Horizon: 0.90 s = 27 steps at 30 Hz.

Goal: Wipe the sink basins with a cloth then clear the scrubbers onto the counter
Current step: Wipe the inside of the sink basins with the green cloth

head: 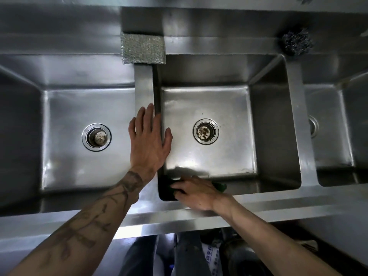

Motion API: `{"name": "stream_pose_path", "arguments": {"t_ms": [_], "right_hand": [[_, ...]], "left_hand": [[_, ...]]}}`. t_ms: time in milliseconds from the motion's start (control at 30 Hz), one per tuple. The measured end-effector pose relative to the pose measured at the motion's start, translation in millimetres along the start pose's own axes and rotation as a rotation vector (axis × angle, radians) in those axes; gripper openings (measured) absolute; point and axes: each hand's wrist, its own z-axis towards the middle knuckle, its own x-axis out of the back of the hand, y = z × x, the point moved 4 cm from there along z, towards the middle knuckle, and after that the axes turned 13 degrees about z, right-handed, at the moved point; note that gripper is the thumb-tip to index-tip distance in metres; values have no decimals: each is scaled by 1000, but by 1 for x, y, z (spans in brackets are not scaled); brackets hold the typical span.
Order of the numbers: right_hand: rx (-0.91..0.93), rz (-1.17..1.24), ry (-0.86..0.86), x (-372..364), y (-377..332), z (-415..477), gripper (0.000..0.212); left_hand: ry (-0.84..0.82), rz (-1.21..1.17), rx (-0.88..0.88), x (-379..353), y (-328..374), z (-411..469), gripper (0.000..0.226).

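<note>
Green cloth [221, 186]: near-left corner of middle basin [209, 104], on near wall | right hand [197, 192]: fingers curled over it | left hand [149, 140]: flat on divider [143, 82], holding nothing | risk: cloth bunches, corner missed; braced palm slips on smooth steel.

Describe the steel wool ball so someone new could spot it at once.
Start at the middle basin. Follow its far right corner up to the back ledge: the steel wool sits there. It is a dark, round, wiry tangle, unlike the flat, square silver pad at the basin's far left corner.
</note>
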Motion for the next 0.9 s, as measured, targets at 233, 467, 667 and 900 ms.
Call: {"name": "stream_pose_path", "arguments": {"t_ms": [233,467,667,900], "right_hand": [[-82,-33,87,32,52,-36,38],[-481,-167,126,104,160,-106,38],[-482,-173,139,89,138,-84,37],[-99,212,275,12,0,1,38]], "left_hand": [[23,-18,-9,-4,-2,0,49],[29,-56,3,-5,-1,0,47],[15,-31,23,-5,1,2,43],[11,-95,28,-1,-5,4,40]]}}
